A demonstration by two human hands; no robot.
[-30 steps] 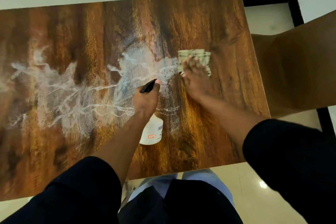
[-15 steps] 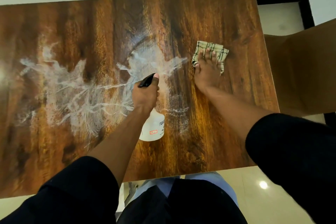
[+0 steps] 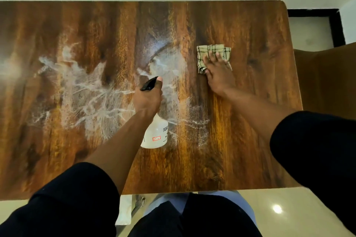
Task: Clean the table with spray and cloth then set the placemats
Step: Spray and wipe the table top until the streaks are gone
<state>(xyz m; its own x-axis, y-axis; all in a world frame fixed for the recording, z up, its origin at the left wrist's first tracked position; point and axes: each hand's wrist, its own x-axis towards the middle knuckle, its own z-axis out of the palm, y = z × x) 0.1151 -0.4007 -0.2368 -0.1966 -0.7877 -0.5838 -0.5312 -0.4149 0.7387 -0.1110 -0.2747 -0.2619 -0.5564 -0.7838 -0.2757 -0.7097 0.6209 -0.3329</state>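
While spray bottle (image 3: pixel 155 135) stays gripped, cloth (image 3: pixel 212 52) has slid rightward.

White spray bottle (image 3: pixel 155 134) held above table (image 3: pixel 250 140); checked cloth (image 3: pixel 212 52) flat, right

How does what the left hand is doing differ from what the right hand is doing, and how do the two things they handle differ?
The left hand grips a spray bottle, fingers curled round its black head; the right hand presses flat on a cloth, fingers straight. The spray bottle is rigid, translucent white and raised off the table; the cloth is soft, checked and lies on the table. Both hands are over the table.
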